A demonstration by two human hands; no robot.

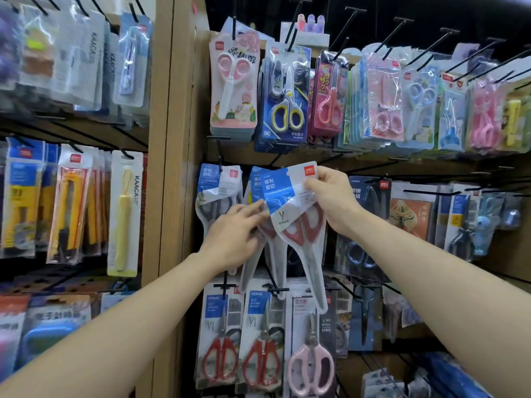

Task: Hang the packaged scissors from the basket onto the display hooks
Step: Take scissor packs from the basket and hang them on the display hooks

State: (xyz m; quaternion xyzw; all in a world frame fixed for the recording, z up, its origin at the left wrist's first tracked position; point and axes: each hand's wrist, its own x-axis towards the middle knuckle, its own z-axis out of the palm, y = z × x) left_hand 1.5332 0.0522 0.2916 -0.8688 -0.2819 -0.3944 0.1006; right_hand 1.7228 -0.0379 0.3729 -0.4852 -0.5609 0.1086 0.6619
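The packaged scissors [298,228] are held up in front of the middle row of the shelf display, tilted, with the blue-and-white header card uppermost and the blade end pointing down to the right. The right hand [330,202] pinches the top right part of the card, thumb on the front and fingers behind. The left hand [232,234] reaches in from below with fingers stretched nearly straight, their tips touching the card's lower left edge and the similar hung pack [255,179] just behind. The pack looks light, with most of its weight low in the steel blades, so it will likely swing under a top grip. The card seems thin and bendable, and the clear blister glossy and probably slippery. The header is the sound place to hold, beside the hanging hole and not over it, with the other hand steadying the lower body. Which display hook it is meant for cannot be told.
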